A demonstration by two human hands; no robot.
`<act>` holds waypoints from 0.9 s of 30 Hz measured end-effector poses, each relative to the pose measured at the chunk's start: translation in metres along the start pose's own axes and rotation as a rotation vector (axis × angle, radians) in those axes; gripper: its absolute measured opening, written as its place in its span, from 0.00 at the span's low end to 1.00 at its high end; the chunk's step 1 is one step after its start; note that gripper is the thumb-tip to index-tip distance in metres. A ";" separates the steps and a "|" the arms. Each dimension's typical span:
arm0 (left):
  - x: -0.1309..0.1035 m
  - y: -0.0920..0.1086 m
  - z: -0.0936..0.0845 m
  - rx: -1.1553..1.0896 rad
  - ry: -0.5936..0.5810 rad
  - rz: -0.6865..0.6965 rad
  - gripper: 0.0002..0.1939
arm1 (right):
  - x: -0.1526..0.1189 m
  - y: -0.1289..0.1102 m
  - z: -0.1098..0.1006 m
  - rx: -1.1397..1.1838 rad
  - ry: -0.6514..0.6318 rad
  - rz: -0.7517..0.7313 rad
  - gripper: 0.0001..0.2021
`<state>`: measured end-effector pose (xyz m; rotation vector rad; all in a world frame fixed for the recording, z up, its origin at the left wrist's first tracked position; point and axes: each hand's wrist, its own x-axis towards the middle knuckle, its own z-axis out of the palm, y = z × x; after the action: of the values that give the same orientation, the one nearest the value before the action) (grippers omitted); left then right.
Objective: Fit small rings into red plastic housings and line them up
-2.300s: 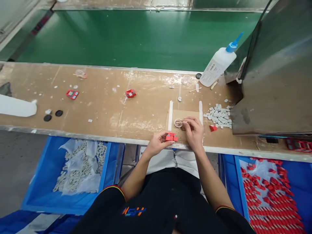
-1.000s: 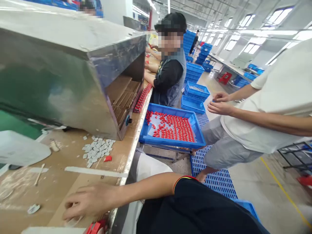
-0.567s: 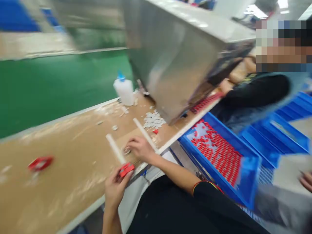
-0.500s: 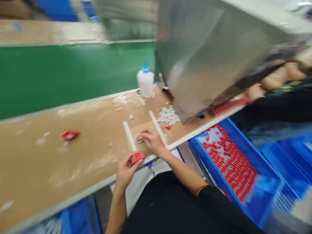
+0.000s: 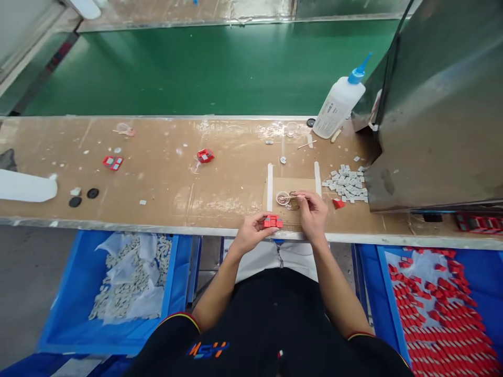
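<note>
A small red plastic part (image 5: 272, 221) with grey patches is pinched between the fingers and thumb of my left hand (image 5: 250, 233), just above the table's front edge. My right hand (image 5: 314, 215) closes its fingertips on a thin pale stick (image 5: 293, 197). The stick's far end reaches over a small round clear cup (image 5: 282, 198), and its exact tip is too small to make out. Two white strips (image 5: 270, 187) run on either side of the cup. To the right of my right hand lie a loose red piece (image 5: 338, 203) and a pile of small grey-white pieces (image 5: 348, 183).
A white bottle with a blue nozzle (image 5: 338, 107) stands near the metal housing (image 5: 440, 120) on the right. Red parts (image 5: 205, 155) lie on the brown table. Blue tubs (image 5: 171, 283) hold grey and red pieces below its edge. A green belt (image 5: 220, 68) runs behind.
The view has swung and levelled, bringing the left tub into sight while the other person's arm has left it. My left hand still holds the red part; my right hand remains by the cup.
</note>
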<state>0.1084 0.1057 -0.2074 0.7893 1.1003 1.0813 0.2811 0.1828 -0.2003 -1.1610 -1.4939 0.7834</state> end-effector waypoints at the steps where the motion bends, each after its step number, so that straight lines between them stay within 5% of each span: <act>1: 0.000 0.000 0.000 -0.001 0.001 0.001 0.23 | -0.001 -0.002 -0.001 0.015 0.008 0.012 0.12; 5: 0.000 -0.001 0.003 0.022 0.009 0.025 0.23 | -0.008 -0.021 -0.012 -0.014 0.021 -0.006 0.09; 11: 0.000 -0.002 0.004 0.039 -0.009 0.047 0.24 | -0.020 -0.051 -0.021 -0.095 -0.135 -0.189 0.08; 27: -0.001 -0.003 0.002 0.073 -0.036 0.093 0.23 | -0.025 -0.049 -0.010 -0.207 -0.263 -0.287 0.08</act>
<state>0.1110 0.1041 -0.2090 0.9226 1.0860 1.1056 0.2779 0.1430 -0.1611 -0.9881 -1.9482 0.6102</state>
